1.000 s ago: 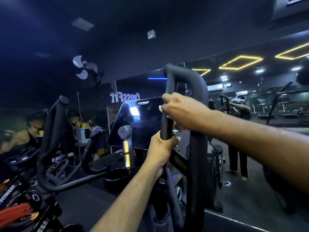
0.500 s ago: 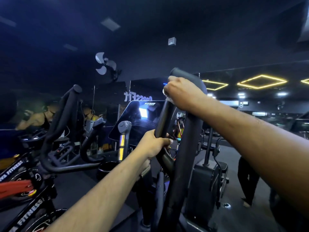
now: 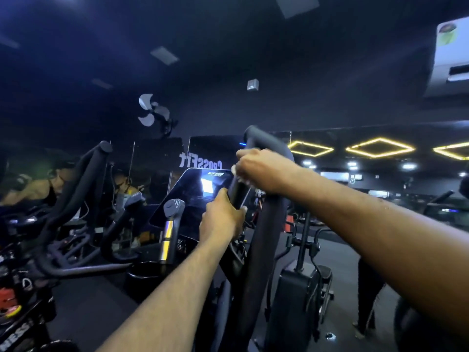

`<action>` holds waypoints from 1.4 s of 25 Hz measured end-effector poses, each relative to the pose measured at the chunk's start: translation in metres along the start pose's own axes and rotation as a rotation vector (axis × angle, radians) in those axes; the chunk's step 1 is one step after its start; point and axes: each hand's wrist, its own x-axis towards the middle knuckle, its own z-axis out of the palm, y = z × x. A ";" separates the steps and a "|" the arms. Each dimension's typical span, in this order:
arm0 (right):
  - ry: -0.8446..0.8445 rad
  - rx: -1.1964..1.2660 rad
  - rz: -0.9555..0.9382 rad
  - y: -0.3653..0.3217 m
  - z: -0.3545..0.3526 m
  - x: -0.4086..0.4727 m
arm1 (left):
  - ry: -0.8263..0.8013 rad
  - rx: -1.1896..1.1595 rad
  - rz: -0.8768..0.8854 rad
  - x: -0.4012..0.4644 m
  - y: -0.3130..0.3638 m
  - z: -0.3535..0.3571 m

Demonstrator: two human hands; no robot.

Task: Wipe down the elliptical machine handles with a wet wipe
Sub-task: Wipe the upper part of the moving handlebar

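1. Head view puts the elliptical handle (image 3: 264, 224) in front of you: a thick matte black padded bar, the biggest thing in reach. Its long axis runs nearly upright, leaning slightly right at the top, where it bends over into a rounded loop.
2. Your right hand (image 3: 264, 171) is up near that bend, fingers clenched round the bar with the wet wipe (image 3: 234, 170) pinched beneath; only a small white scrap shows at the knuckles.
3. Your left hand (image 3: 220, 219) is lower, fingers wrapped round the thinner inner bar (image 3: 237, 191).
4. Just left of the handle, the dark console (image 3: 195, 199) tilts back towards you; its small logo is unreadable.
5. Mirrored white lettering (image 3: 200, 162) behind reads "CrossFit" reversed.
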 end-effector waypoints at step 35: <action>0.035 -0.110 -0.096 0.039 -0.015 0.033 | 0.036 -0.083 0.059 0.005 -0.012 0.008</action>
